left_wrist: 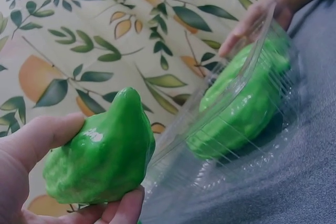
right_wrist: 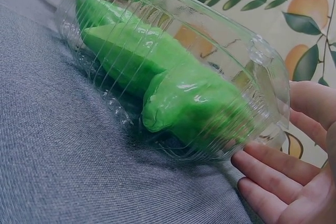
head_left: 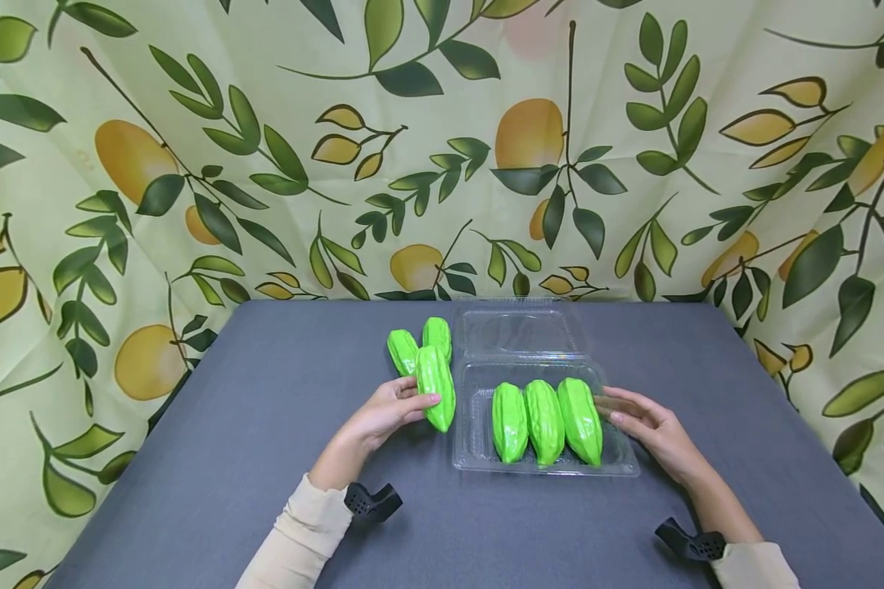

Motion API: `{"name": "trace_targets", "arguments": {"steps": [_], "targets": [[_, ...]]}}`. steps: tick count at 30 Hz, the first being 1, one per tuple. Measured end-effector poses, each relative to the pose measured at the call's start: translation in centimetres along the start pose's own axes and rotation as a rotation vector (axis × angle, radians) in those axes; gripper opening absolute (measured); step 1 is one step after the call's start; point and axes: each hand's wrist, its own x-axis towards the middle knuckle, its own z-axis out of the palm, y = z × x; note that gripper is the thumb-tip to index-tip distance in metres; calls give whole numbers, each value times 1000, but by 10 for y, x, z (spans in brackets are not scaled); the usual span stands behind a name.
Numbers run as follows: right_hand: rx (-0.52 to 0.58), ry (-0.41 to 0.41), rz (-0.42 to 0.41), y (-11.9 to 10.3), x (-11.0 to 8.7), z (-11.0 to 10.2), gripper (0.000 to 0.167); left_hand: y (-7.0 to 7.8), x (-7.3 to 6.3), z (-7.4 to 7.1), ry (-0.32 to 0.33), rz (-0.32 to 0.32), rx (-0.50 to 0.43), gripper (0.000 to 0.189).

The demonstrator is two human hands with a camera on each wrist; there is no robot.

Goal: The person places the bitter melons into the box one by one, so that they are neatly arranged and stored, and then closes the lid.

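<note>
My left hand (head_left: 385, 417) holds a bright green, ridged gourd (head_left: 435, 388), thumb on one side and fingers on the other. In the left wrist view this gourd (left_wrist: 100, 153) has a bumpy skin and a blunt tip. It is left of an open clear plastic container (head_left: 479, 468). Three similar gourds (head_left: 544, 423) lie side by side inside the container. My right hand (head_left: 651, 429) grips the container's right edge; its lower fingers (right_wrist: 273, 169) touch the outside near the base. Some fingertips are partly hidden by the plastic.
Two more green gourds, a left one (head_left: 401, 350) and a right one (head_left: 437, 334), lie on the grey table (head_left: 295, 360) behind my left hand. The container's clear lid (head_left: 519, 331) lies opened toward the back. A leaf-and-fruit patterned cloth (head_left: 442, 204) hangs behind the table.
</note>
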Motion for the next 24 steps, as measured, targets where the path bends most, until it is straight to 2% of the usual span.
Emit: {"name": "trace_targets", "arguments": {"steps": [10,17,24], "targets": [[-16,5,3,0,0,0,42,5,-1,3,-10,1,14,63],[2,7,-6,1,0,0,41,6,-1,11,-19,-2,18,61],[7,8,-11,2,1,0,41,6,0,16,-19,14,57,62]]}}
